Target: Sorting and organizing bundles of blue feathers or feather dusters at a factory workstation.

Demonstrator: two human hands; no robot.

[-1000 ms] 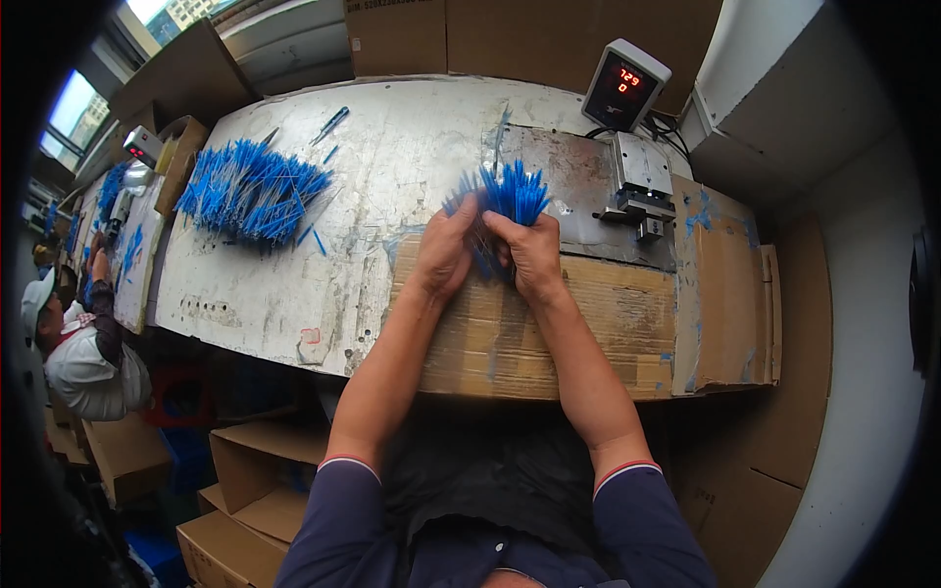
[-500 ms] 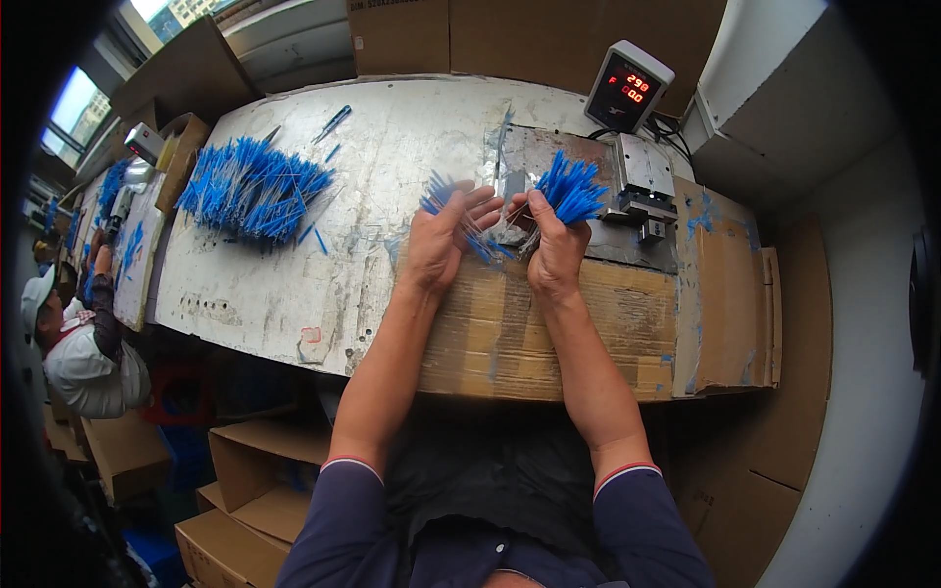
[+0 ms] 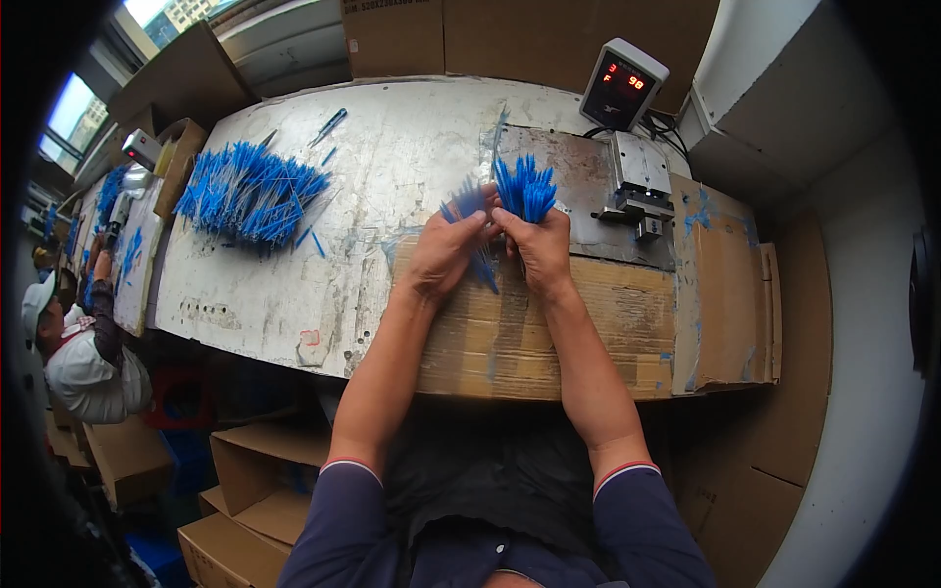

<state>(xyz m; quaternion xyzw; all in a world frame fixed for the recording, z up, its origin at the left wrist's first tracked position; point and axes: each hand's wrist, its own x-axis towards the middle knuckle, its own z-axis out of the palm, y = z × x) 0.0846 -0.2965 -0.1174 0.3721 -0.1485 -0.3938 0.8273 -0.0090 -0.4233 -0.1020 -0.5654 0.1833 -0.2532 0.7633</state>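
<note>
My right hand (image 3: 537,247) grips an upright bunch of thin blue sticks (image 3: 524,186), their tips fanned out above my fingers. Close beside it, my left hand (image 3: 446,253) pinches a smaller, blurred clump of the same blue sticks (image 3: 469,208), with a few hanging down below the palm. Both hands hover over the cardboard sheet (image 3: 549,323) at the front of the worn white table (image 3: 392,167). The two bunches nearly touch.
A large pile of blue sticks (image 3: 250,191) lies at the table's left. A small metal machine (image 3: 639,181) and a grey display box with red digits (image 3: 622,83) stand behind my hands. Another person (image 3: 74,343) works at the far left. Cardboard boxes (image 3: 255,490) sit below the table.
The single bunch held by both hands has split into two. My right hand swung its bunch toward the machine and has come back next to my left hand.
</note>
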